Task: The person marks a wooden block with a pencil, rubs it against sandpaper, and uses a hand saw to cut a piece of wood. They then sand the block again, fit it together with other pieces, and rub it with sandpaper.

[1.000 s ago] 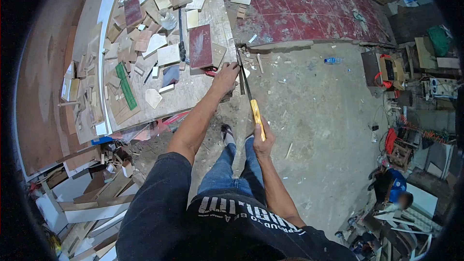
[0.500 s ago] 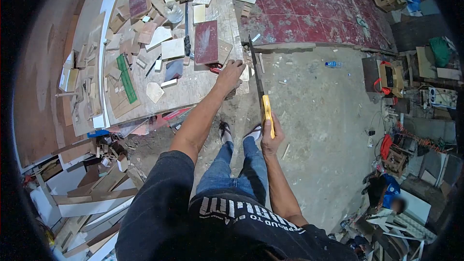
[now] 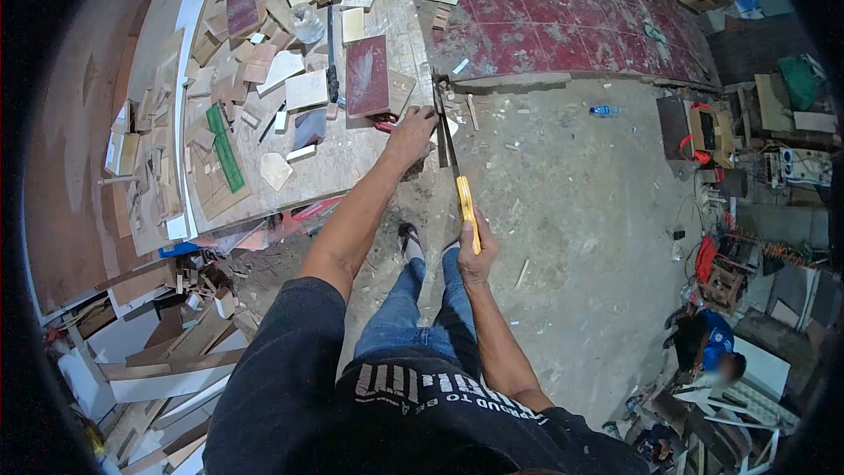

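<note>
My right hand [image 3: 477, 251] is wrapped round the yellow handle of a handsaw [image 3: 467, 209]. Its long dark blade points away from me, alongside the right edge of the workbench [image 3: 294, 183]. At that same edge my left hand [image 3: 413, 134] presses down with bent fingers, close to the blade; what lies under them is hidden. Beside the left hand is a red-handled tool [image 3: 384, 123], partly covered by a dark red board [image 3: 366, 76]. A pale wooden block [image 3: 307, 90] and a dark bar [image 3: 332, 53] lie farther left.
Wood offcuts and a green strip [image 3: 225, 148] cover much of the bench. Scrap boards [image 3: 176, 361] are heaped at lower left. A blue bottle [image 3: 605, 111] lies on the littered concrete floor. Another person [image 3: 716, 339] is low down at the right, among boxes and scrap.
The handsaw and my right hand have moved left, bringing the blade up to the bench edge beside my left hand. My left hand stays at that edge.
</note>
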